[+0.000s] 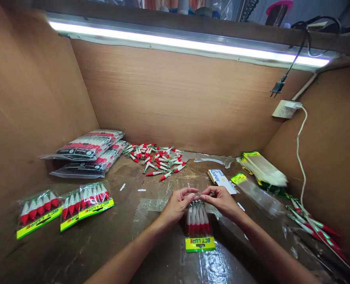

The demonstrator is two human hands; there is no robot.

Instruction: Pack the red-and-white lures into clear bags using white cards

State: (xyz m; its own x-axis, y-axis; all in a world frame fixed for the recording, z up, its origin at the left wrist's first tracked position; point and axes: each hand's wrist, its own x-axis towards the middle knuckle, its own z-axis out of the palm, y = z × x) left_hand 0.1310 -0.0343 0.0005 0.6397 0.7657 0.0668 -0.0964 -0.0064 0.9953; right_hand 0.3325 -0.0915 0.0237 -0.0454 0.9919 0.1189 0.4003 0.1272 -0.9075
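Observation:
A clear packet of red-and-white lures (pixel 198 225) with a yellow BCT LURE header card lies on the brown worktop in front of me. My left hand (pixel 177 206) and my right hand (pixel 220 201) both pinch the far, open end of this packet, fingertips nearly touching. A loose heap of red-and-white lures (pixel 157 157) lies further back at the middle of the worktop.
Three filled BCT LURE packets (pixel 65 209) lie at the left, with stacked larger bags (pixel 89 152) behind them. Empty sleeves and header cards (pixel 260 169) sit at the right, longer lures (pixel 313 227) near the right edge. A wall socket (pixel 285 109) with a white cord hangs on the right wall.

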